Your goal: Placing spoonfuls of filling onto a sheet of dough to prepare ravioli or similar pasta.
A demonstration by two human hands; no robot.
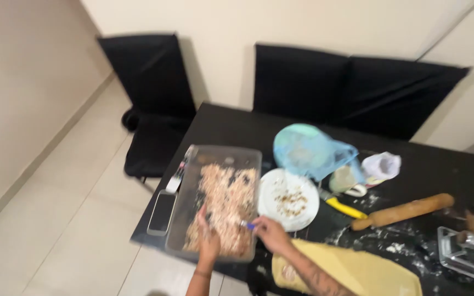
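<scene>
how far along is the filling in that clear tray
Done: chopped mix covers most of the clear tray, and the white plate holds only scraps. In hand: the left hand rests in the mix while the right hand holds a small blue-tipped tool. Left: the yellow dough sheet lies unfilled.

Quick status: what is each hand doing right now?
Left hand: in the clear tray, grip cannot be told.
Right hand: closed on a blue-handled utensil.

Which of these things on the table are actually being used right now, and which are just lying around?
In use: left hand, right hand, clear tray of chopped filling, small blue-handled utensil.

Lying about: phone, white plate, rolling pin, blue plastic bag, yellow-handled knife, sheet of dough.
</scene>
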